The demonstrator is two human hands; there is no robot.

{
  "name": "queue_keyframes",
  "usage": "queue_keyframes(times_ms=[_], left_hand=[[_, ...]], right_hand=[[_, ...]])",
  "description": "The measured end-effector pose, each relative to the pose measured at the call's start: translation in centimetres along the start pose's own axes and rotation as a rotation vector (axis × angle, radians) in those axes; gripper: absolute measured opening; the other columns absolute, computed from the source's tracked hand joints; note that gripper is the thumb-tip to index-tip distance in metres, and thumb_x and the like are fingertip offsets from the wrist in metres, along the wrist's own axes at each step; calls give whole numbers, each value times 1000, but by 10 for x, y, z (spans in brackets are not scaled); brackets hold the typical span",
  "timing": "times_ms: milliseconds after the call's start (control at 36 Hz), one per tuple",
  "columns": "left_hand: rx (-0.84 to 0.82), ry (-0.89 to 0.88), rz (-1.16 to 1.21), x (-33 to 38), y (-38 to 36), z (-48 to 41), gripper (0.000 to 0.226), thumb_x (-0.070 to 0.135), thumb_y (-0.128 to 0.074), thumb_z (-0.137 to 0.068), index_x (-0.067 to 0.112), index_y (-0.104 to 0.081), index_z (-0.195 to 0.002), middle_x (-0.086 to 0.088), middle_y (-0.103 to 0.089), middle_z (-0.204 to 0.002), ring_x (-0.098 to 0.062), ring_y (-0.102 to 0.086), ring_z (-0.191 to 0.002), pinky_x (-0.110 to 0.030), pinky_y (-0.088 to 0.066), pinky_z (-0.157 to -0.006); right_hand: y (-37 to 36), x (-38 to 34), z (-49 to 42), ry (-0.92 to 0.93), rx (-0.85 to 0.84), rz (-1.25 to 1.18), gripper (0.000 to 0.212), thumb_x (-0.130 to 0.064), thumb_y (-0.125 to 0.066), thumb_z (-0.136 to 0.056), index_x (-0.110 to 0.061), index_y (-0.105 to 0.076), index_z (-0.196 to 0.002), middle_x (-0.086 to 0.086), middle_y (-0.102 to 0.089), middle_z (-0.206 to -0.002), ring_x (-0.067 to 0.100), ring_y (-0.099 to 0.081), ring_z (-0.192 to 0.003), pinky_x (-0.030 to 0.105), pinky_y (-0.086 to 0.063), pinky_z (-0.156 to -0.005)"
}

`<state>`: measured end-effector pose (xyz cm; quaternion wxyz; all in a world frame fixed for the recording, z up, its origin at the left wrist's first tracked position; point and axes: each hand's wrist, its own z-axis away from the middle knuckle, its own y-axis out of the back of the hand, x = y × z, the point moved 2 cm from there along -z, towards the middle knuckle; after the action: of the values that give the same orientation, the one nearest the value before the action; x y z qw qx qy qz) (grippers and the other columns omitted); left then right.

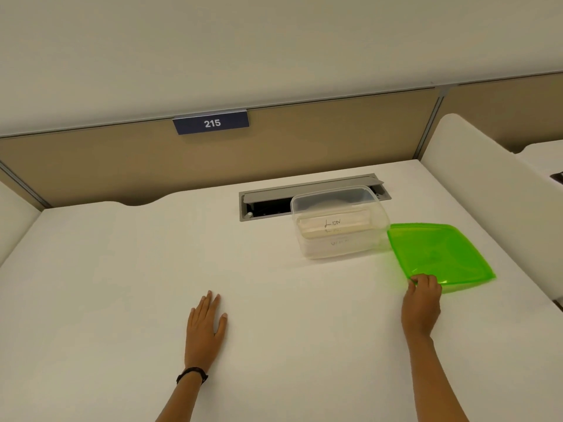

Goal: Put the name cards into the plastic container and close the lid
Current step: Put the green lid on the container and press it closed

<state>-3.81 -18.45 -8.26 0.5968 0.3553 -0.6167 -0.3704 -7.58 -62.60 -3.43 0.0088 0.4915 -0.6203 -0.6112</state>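
Right hand (422, 295) pinching green lid (441, 254) corner, left hand (207, 321) lying flat and empty on bench (122, 269); lid wanting squaring over the card-filled plastic container (339, 222) rim before pressing.

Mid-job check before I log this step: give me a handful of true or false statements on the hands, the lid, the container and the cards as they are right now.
1. The green lid is seated on the plastic container. False: it lies on the desk to the container's right.
2. The right hand grips the lid's near edge. True.
3. The left hand holds a name card. False: it rests flat and open on the desk.
4. Name cards are inside the container, the top one reading "LION". True.
5. The sign on the partition reads 215. True.
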Motion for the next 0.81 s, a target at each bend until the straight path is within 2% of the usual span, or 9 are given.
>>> queue_keyframes(times_ms=[333, 500, 583, 667, 722, 778, 806], left_hand=[[-40, -26, 44, 3, 2, 13, 50, 25, -44, -97, 20, -30, -145, 3, -20, -156, -13, -14, -145, -32, -5, -120], [-24, 46, 141, 7, 2, 18, 47, 18, -44, -97, 17, -35, -143, -1, -25, -155, -16, -17, -145, -36, -7, -121], [2, 152, 328, 23, 5, 19, 43, 7, -46, -95, 10, -42, -138, -9, -30, -153, -23, -22, -144, -41, -9, -120], [33, 264, 686, 49, 14, 26, 39, 3, -46, -94, 12, -49, -132, -8, -42, -146, -22, -35, -137, -40, -25, -116], [1, 266, 852, 69, 22, 29, 37, 5, -47, -95, 16, -51, -130, -2, -47, -142, -17, -42, -129, -36, -32, -111], [-53, 226, 959, 87, 28, 29, 36, 8, -47, -96, 19, -51, -130, 3, -48, -139, -12, -46, -123, -31, -36, -105], [-75, 206, 997, 96, 32, 28, 36, 9, -47, -96, 20, -51, -130, 5, -49, -138, -11, -47, -122, -28, -36, -102]], right_hand=[[38, -19, 20, -97, 202, -151, 8, -2, -52, -89, 0, -55, -97, 21, -52, -106, 39, -47, -101, 47, -48, -63], [69, -47, 25, -67, 318, -307, 12, -5, -50, -92, 4, -56, -98, 25, -54, -106, 39, -50, -102, 43, -43, -77], [87, -67, 28, 5, 369, -429, 13, -5, -49, -93, 6, -56, -96, 27, -55, -102, 39, -54, -98, 38, -42, -85], [103, -89, 28, 64, 380, -551, 11, -2, -49, -92, 6, -56, -96, 27, -54, -101, 33, -56, -95, 38, -48, -88], [110, -104, 27, 86, 363, -641, 10, -1, -50, -92, 5, -56, -96, 22, -54, -100, 21, -54, -92, 25, -50, -85], [115, -116, 26, 97, 323, -744, 8, -1, -50, -91, 2, -56, -96, 9, -55, -95, 2, -52, -86, 6, -47, -79], [117, -121, 25, 99, 292, -801, 8, -2, -50, -91, -2, -56, -96, 1, -56, -92, -6, -53, -85, 2, -46, -76]])
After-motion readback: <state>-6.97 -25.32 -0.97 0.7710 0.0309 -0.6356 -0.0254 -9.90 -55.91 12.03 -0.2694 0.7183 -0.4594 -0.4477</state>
